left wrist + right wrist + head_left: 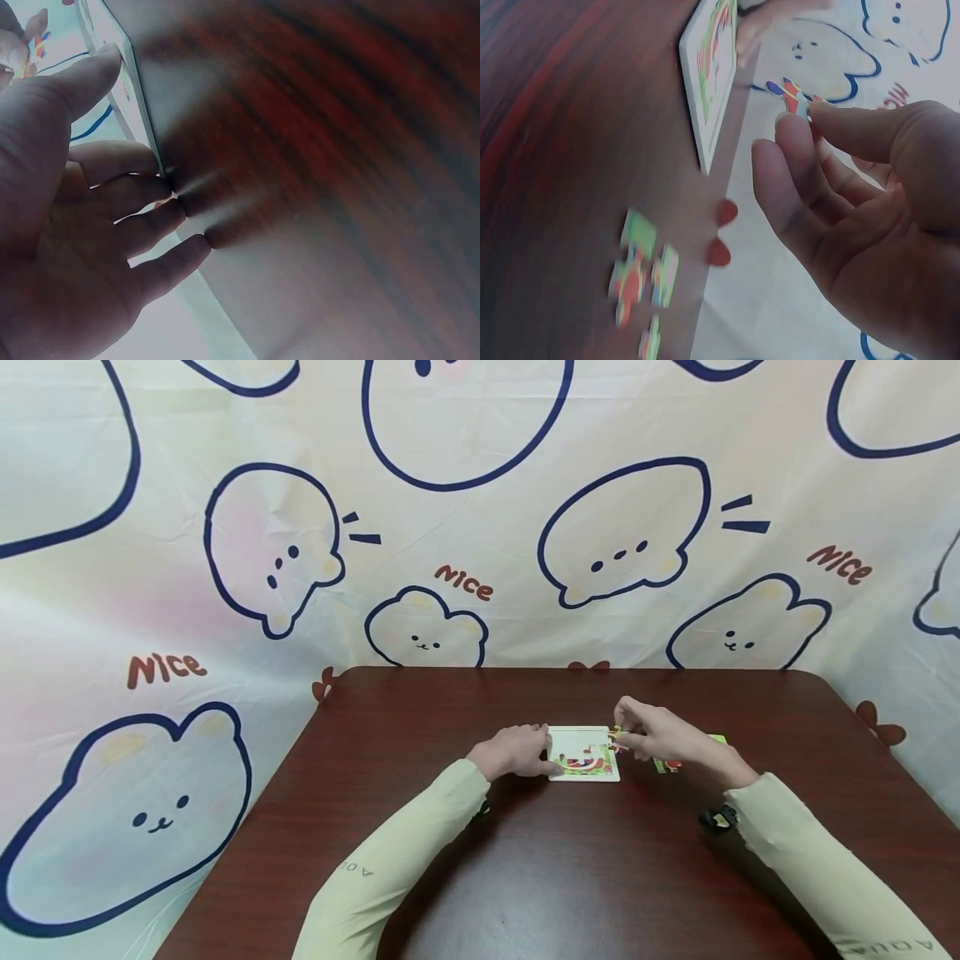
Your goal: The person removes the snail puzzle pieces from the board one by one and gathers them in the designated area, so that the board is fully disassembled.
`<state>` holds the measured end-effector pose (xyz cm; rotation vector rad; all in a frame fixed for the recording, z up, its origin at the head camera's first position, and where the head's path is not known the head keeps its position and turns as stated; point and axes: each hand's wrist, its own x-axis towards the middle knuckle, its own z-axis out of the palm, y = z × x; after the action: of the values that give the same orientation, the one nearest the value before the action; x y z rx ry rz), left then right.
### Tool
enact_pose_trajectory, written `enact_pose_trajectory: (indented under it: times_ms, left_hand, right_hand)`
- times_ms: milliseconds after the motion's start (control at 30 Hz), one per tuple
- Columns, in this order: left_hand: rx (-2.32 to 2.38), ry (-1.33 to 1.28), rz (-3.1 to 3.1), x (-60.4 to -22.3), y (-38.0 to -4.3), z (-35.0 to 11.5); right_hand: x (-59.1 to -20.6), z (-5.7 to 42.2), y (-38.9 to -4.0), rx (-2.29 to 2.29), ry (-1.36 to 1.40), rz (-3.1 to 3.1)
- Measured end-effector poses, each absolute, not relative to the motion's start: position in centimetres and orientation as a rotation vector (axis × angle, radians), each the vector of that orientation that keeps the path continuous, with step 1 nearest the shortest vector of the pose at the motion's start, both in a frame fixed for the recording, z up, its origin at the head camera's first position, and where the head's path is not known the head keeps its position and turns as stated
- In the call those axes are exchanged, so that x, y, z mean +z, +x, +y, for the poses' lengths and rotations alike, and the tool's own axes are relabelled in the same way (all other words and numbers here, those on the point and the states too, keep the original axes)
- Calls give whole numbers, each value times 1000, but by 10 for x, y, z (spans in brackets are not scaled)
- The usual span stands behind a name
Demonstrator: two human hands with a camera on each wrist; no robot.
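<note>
A white-framed jigsaw puzzle board lies on the table, its lower part filled with colourful pieces and its upper part mostly white. My left hand rests along the board's left side, fingers extended. In the left wrist view the thumb lies at the board's rim and the other fingers reach down by the tabletop. Between thumb and forefinger, my right hand pinches a small puzzle piece with red, blue and yellow on it. That hand is raised near the board's right edge.
Several loose puzzle pieces lie on the table to the right of the board, partly hidden under the right forearm in the head view. The brown table ends at a cartoon-printed curtain behind.
</note>
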<state>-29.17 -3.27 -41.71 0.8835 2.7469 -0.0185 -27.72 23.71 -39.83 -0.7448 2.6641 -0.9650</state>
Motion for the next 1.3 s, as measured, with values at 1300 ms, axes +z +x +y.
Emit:
enact_pose_trajectory:
  times_ms: [1300]
  left_hand:
    - [-6, 938, 2733, -416, -289, -33]
  right_hand:
    - [-407, 341, -264, -935, -576, 2606]
